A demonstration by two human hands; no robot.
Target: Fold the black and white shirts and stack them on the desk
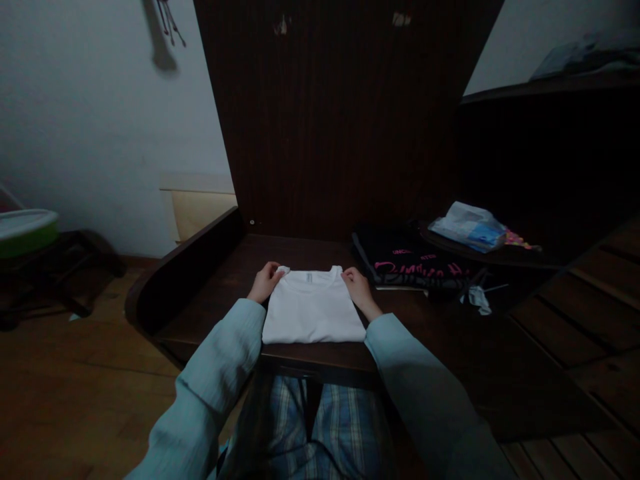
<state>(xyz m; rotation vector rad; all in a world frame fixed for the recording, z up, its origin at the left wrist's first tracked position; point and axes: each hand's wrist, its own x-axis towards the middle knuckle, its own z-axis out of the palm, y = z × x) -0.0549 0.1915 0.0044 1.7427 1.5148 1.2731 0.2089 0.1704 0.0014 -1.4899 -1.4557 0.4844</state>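
Note:
A white T-shirt (313, 310), folded into a neat block, lies flat on the dark wooden desk top with its neckline facing away from me. My left hand (265, 281) pinches the far left corner of the shirt beside the collar. At the opposite far corner, my right hand (358, 288) grips the fabric between thumb and fingers. A small label shows inside the collar between the two hands.
Right of the shirt lies a folded black garment (400, 260) with pink lettering. Beyond it, a plastic packet (470, 225) rests on a curved shelf. The desk's raised left side (185, 267) and tall back panel (340, 133) bound the surface. A green-white basin (27, 232) stands far left.

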